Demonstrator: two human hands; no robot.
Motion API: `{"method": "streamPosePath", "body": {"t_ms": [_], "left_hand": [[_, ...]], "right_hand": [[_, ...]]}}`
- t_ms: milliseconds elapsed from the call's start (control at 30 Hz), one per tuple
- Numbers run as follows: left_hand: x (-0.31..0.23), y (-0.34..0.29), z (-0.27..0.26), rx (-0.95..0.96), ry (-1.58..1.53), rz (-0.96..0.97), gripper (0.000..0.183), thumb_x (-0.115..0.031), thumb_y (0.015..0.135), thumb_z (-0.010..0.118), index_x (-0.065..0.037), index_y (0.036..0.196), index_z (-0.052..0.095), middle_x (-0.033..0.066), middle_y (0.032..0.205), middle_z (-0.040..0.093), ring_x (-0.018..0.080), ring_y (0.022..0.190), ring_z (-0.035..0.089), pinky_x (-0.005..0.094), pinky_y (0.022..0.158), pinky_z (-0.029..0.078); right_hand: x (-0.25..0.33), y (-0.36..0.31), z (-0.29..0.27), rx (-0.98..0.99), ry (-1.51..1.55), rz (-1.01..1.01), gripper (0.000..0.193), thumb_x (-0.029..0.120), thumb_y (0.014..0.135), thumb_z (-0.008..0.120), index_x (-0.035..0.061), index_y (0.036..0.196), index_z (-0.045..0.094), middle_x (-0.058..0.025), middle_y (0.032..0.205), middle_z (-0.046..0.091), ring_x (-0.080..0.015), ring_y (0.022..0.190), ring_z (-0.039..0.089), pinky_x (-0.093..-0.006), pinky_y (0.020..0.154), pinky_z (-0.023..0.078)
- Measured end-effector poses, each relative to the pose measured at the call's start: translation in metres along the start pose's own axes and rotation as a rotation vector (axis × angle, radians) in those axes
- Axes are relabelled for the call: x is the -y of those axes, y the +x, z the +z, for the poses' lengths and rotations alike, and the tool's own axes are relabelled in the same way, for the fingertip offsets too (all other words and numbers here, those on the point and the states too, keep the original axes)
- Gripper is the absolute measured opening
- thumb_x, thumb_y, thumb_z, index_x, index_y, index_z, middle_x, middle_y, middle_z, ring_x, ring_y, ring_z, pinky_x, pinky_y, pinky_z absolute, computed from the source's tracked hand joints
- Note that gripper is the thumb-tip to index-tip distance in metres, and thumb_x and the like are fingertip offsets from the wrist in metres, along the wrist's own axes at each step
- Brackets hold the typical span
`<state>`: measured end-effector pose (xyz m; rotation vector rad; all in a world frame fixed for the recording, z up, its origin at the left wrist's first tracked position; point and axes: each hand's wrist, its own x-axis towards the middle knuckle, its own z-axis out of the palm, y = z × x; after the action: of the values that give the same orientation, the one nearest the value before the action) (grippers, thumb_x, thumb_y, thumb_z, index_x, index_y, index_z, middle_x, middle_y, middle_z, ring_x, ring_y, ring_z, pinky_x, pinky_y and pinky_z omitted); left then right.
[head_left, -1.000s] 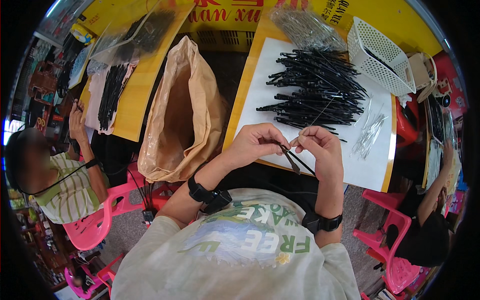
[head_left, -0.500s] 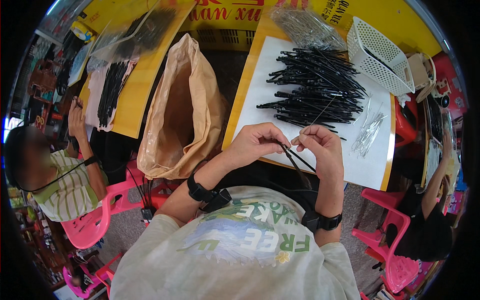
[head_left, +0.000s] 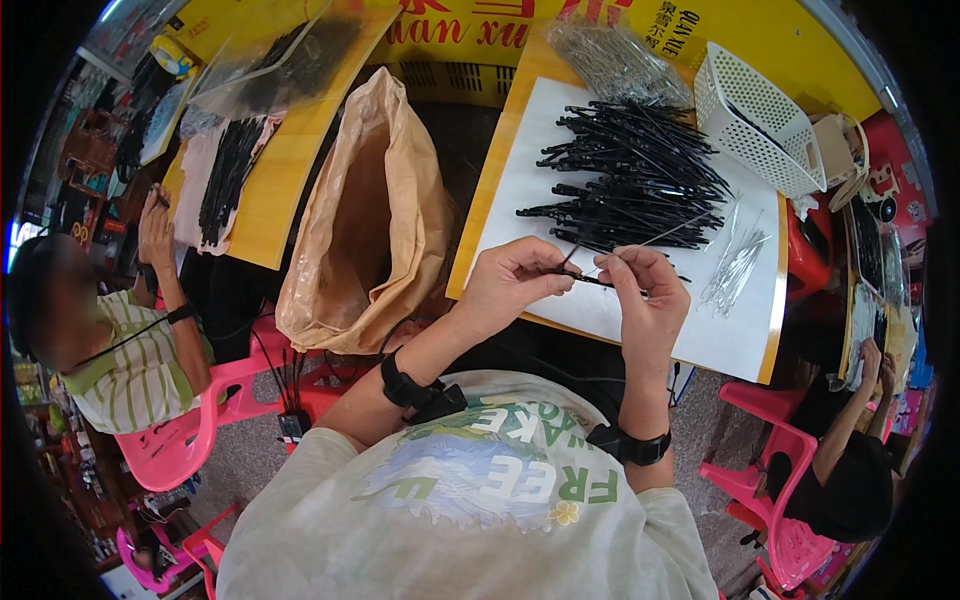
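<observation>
Two bare hands meet over the table (head_left: 508, 135), just inside its near edge, toward the near left corner. The left hand (head_left: 512, 285) pinches a slim black strip (head_left: 590, 280) between thumb and forefinger. The right hand (head_left: 650, 295) has thumb and fingertips pressed together on a thin silver wire (head_left: 665, 233), which slants toward the table's far right corner; whether they also grip the strip cannot be told. Beyond lies a heap of black strips (head_left: 640, 170); loose silver wires (head_left: 735, 270) lie near the right edge. The wire's free end, reaching over the heap, could snag; a loose pinch could let the strip slip.
</observation>
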<state>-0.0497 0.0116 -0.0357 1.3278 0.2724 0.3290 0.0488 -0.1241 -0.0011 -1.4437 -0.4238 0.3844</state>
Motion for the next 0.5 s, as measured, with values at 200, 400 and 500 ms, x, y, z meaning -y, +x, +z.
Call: {"method": "streamPosePath", "body": {"t_ms": [200,400,500], "left_hand": [[-0.004,-0.007,0.003,0.094,-0.053,-0.012,0.010,0.000,0.086,0.059,0.004,0.095,0.061,0.0124,0.099,0.064,0.0156,0.083,0.065,0.0255,0.075,0.053],[0.005,-0.018,0.010,0.285,-0.107,-0.201,0.006,-0.002,0.086,0.059,0.002,0.091,0.059,0.0112,0.098,0.063,0.0155,0.084,0.064,0.0255,0.073,0.053],[0.021,-0.022,0.007,0.424,0.006,-0.139,0.011,-0.001,0.084,0.062,-0.002,0.095,0.059,0.0081,0.093,0.063,0.0130,0.077,0.062,0.0247,0.070,0.052]], "right_hand": [[-0.004,-0.008,-0.011,-0.018,-0.242,-0.172,0.007,-0.001,0.083,0.062,-0.0043,0.089,0.061,-0.0064,0.081,0.065,-0.0093,0.069,0.058,-0.0198,0.063,0.046],[-0.015,-0.025,-0.028,0.045,0.077,-0.045,0.006,0.000,0.084,0.059,-0.0038,0.089,0.061,-0.0080,0.080,0.065,-0.0090,0.068,0.056,-0.0212,0.062,0.045],[-0.030,-0.030,-0.041,0.139,0.179,0.029,0.007,0.001,0.085,0.059,-0.0038,0.088,0.061,-0.0084,0.081,0.064,-0.0096,0.068,0.055,-0.0218,0.063,0.045]]}}
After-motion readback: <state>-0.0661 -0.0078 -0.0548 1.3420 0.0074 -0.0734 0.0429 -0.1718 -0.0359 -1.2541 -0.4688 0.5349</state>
